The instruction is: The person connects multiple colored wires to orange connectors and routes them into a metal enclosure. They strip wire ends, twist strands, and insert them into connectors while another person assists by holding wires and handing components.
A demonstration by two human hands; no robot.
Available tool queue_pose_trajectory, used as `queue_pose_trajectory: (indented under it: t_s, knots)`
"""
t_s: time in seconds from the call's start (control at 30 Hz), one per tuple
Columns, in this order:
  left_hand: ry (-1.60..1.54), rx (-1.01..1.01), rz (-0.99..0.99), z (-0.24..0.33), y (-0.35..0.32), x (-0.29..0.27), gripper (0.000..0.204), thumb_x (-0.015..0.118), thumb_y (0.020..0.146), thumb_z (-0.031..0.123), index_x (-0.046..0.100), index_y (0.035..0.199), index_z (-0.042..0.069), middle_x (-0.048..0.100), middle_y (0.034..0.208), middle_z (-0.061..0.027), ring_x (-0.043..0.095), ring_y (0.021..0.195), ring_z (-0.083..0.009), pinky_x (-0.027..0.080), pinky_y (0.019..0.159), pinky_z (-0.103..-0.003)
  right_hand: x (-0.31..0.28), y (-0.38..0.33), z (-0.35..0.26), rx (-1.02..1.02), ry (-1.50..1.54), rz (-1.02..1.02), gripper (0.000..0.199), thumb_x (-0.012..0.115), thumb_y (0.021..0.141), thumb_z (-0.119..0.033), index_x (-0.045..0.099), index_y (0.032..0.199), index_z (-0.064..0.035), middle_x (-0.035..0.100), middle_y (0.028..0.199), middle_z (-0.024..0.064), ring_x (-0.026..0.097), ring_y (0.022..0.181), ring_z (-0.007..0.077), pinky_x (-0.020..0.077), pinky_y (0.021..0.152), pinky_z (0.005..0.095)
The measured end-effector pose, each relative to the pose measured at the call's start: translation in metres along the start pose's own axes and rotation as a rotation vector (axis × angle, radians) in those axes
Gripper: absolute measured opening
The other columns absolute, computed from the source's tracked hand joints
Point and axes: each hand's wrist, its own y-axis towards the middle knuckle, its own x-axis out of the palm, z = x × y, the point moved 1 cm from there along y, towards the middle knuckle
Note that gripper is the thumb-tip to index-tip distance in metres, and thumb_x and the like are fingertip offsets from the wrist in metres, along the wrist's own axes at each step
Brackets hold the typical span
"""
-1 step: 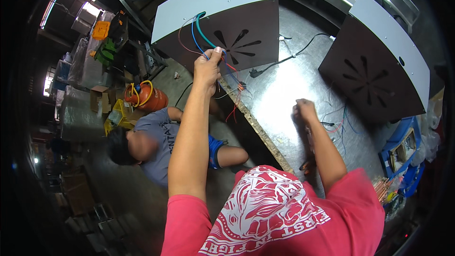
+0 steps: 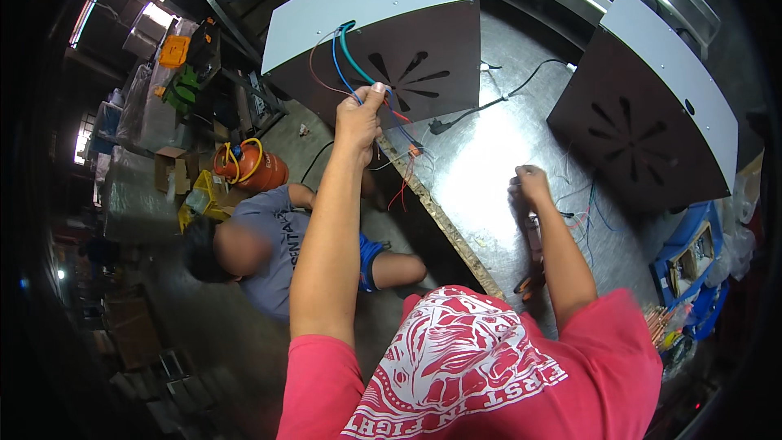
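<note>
My left hand (image 2: pixel 358 118) is closed around a bundle of wires beside the metal box. Green-sheathed (image 2: pixel 352 55) and blue (image 2: pixel 338 61) wires run to it from a hole in the white top of the box (image 2: pixel 371 4). Red wires (image 2: pixel 403 187) dangle past the table edge below the hand. Over the steel tabletop, my right hand (image 2: pixel 533 184) has its fingers curled; whether anything is in them is hidden. A hand tool with orange on its handle (image 2: pixel 531 283) lies beside my right forearm.
A second white-and-dark box (image 2: pixel 643 114) stands at the right, with loose wires (image 2: pixel 599 204) below it. A black cable with a plug (image 2: pixel 444 125) lies on the steel table (image 2: pixel 481 171). Left of the table, a person (image 2: pixel 277 248) is low by an orange gas cylinder (image 2: pixel 261 168). Blue bins (image 2: pixel 692 257) stand far right.
My right hand has shifted slightly to the right, showing more of the tool beside the forearm. My left hand keeps its hold on the wires, almost unmoved.
</note>
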Motion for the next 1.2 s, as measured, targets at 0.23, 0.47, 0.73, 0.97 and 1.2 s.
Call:
queue_pose_trajectory:
  t_s: [0.23,0.47,0.73,0.97,1.2]
  knots:
    - [0.151,0.039,0.019,-0.001,-0.013,0.006,0.025,0.072,0.096,0.028,0.074,0.108,0.007,0.062,0.081,0.0068,0.037,0.051,-0.0007,0.029,0.044,-0.018,0.025,-0.049,-0.108,-0.755,-0.497,0.113,0.048,0.068,0.092,-0.029,0.062,0.129,0.0002,0.072,0.105,0.0251,0.073,0.093,0.0349,0.0554,0.079,0.0427]
    - [0.149,0.086,0.048,0.005,-0.024,0.017,0.025,0.073,0.093,0.017,0.073,0.111,0.0,0.072,0.097,-0.0035,0.061,0.076,-0.0076,0.049,0.07,-0.024,0.155,-0.117,-0.173,-1.087,-0.344,-0.301,0.048,0.074,0.085,-0.03,0.067,0.122,-0.0001,0.069,0.106,0.0193,0.068,0.087,0.0331,0.0538,0.081,0.0391]
    - [0.119,0.124,0.048,0.006,-0.036,0.006,0.022,0.073,0.092,0.01,0.069,0.109,-0.004,0.071,0.095,-0.0051,0.065,0.085,-0.0098,0.051,0.082,-0.025,0.171,-0.117,-0.181,-0.875,-0.374,-0.417,0.027,0.065,0.093,-0.02,0.07,0.104,0.0046,0.068,0.093,0.021,0.068,0.08,0.0351,0.0523,0.075,0.0431]
    - [0.077,0.106,0.059,-0.006,-0.037,0.006,0.022,0.072,0.093,0.014,0.068,0.111,0.001,0.066,0.089,-0.0003,0.056,0.075,-0.0056,0.043,0.067,-0.021,0.157,-0.103,-0.182,-0.353,0.13,-0.784,0.026,0.058,0.103,-0.021,0.064,0.116,0.0007,0.07,0.092,0.0104,0.07,0.074,0.0166,0.0583,0.067,0.0296]
    - [0.0,0.013,0.007,-0.023,-0.05,-0.003,0.023,0.072,0.095,0.021,0.066,0.109,0.004,0.064,0.086,0.0006,0.049,0.063,-0.0034,0.038,0.053,-0.019,0.136,-0.095,-0.168,-0.262,0.109,-0.849,0.023,0.061,0.102,-0.025,0.056,0.109,-0.0038,0.07,0.094,0.0092,0.07,0.075,0.0158,0.0595,0.071,0.0298]
